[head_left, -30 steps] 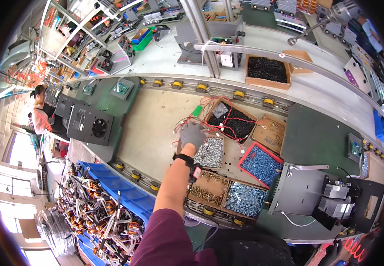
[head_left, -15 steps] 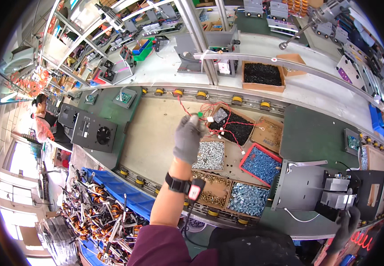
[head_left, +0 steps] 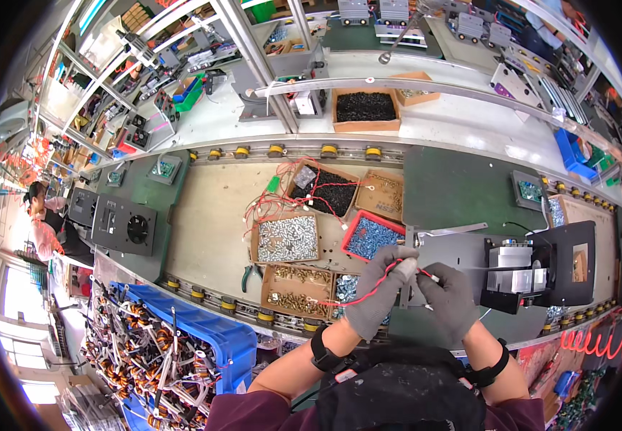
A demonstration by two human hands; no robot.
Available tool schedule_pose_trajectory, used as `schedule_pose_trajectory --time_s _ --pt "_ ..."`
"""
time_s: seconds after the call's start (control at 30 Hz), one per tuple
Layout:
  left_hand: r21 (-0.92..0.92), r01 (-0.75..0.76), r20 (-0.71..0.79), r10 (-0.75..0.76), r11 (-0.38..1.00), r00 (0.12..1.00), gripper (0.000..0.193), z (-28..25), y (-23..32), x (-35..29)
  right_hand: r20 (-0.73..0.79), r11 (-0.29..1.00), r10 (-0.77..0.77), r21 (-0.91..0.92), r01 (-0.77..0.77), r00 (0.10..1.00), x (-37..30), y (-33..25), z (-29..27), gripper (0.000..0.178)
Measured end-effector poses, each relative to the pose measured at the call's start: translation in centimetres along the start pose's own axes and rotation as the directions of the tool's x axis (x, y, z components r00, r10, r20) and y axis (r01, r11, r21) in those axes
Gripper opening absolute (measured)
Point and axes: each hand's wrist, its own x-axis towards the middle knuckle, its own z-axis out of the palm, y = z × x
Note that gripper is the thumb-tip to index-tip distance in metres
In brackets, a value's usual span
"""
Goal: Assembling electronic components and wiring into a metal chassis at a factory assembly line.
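My left hand (head_left: 383,293), in a grey glove, pinches a thin red wire lead (head_left: 336,304) that trails leftward over the screw boxes. Close beside it, my gloved right hand (head_left: 449,302) grips the lead's other stretch, near a small white end piece. Both hands meet in front of an open dark metal chassis (head_left: 449,253), which carries silver heat sinks (head_left: 510,267). More red leads (head_left: 261,204) with white ends lie tangled over the boxes, a green connector (head_left: 274,184) among them.
Boxes hold silver screws (head_left: 287,238), black screws (head_left: 331,191), brass-coloured parts (head_left: 295,279) and blue screws (head_left: 374,237). Pliers (head_left: 246,279) lie near the conveyor edge. A blue bin (head_left: 233,337) of wired coils stands at lower left. Another person (head_left: 42,230) sits at far left.
My left hand has come back from the wire tangle to the chassis with a red lead. My right hand has moved in from the chassis's right side to meet it. The view has shifted right.
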Motion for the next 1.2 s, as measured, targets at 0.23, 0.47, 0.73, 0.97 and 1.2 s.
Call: schedule_pose_trajectory --time_s 0.23,0.47,0.73,0.97,1.2 --pt "0.07 -0.004 -0.047 0.007 0.998 0.999 0.034 -1.4 4.2 0.9 0.035 0.983 0.167 -0.083 -0.163 0.985 -4.0 6.7 -1.2 0.024" --pt "0.024 0.044 0.116 -0.047 0.999 0.992 0.027 -1.4 5.4 0.4 0.127 0.974 0.047 -0.224 -0.017 0.991 -5.1 7.9 -1.3 0.029" --pt "0.454 0.039 0.345 -0.216 0.89 0.913 0.035 -0.8 3.4 0.5 -0.194 0.936 -0.312 0.108 0.336 0.93 -1.6 -2.5 -4.6 0.016" --pt "0.898 -0.108 0.173 -0.115 0.427 0.978 0.024 0.6 2.5 0.6 0.064 0.905 -0.412 0.146 0.4 0.909 -0.7 -5.0 -2.4 0.019" --pt "0.923 -0.104 0.161 -0.127 0.37 0.979 0.027 -0.2 1.1 0.7 0.118 0.913 -0.352 0.263 0.313 0.929 -0.7 -3.6 -0.9 0.02"
